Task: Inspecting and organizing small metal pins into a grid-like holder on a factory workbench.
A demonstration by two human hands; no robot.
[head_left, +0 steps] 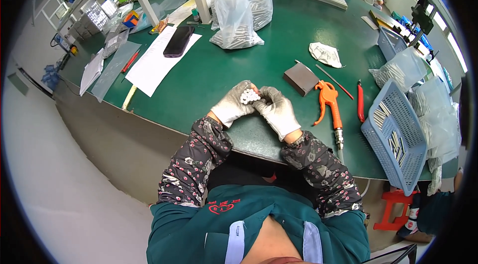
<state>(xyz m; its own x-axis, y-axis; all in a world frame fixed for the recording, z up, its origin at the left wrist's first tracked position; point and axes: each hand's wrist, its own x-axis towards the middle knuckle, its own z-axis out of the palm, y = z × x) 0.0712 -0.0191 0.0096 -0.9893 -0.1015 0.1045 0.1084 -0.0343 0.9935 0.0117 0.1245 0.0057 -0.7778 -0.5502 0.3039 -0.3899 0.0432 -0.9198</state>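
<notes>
Both my hands wear pale work gloves with grey, soiled fingers and meet above the near edge of the green table [254, 139]. My left hand [233, 104] is closed around a bundle of short rods [249, 96], whose bright round ends face up. Against the bundle's right side, my right hand [277, 109] has its fingers bent and pressed together; what its fingertips grip is hidden. To the right of that hand are a dark rectangular block [300, 78] and an orange air blow gun [328, 102] on a hose.
A blue basket [393, 134] holds metal rods, beside bags of rods [433, 119]. Red-handled pliers [360, 102], a thin red-ended tool [338, 83] and a crumpled white cloth [325, 55] lie rightward. Further back stand filled plastic bags [235, 20]. Leftward, a phone [179, 41] rests on paper [152, 67].
</notes>
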